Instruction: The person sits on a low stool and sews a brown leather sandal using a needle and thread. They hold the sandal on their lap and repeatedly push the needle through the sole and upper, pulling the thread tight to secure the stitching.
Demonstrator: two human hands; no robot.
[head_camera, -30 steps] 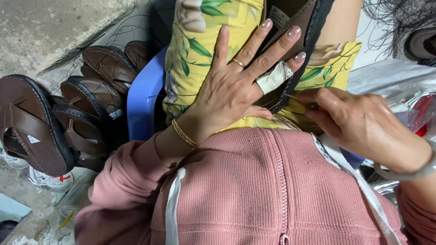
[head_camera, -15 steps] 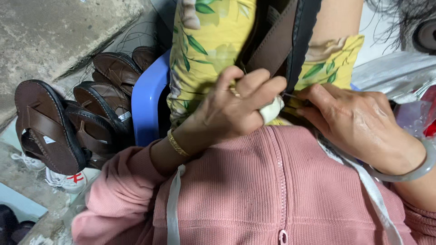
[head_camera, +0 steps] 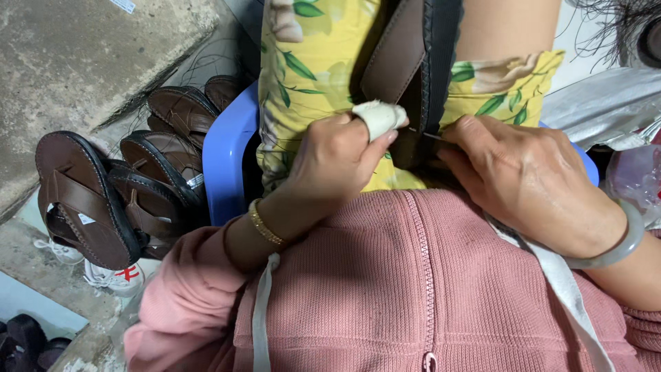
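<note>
A brown sandal with a dark stitched rim stands upright between knees covered in yellow flowered cloth. My left hand wears a gold bracelet and a white wrap on one finger. Its fingers are curled, and the wrapped fingertip presses on the sandal's left edge. My right hand, with a pale green bangle on the wrist, is closed at the sandal's lower right edge and pinches a thin metal needle. The needle reaches toward the wrapped finger. A pink zipped jacket fills the foreground.
Several brown sandals lean in a pile on the concrete floor at the left, beside a blue plastic stool. White shoes lie below the pile. Clear plastic bags sit at the right edge.
My left hand went from lying spread flat over the sandal to curled tight at its edge. My right hand stayed at the sandal's lower right side.
</note>
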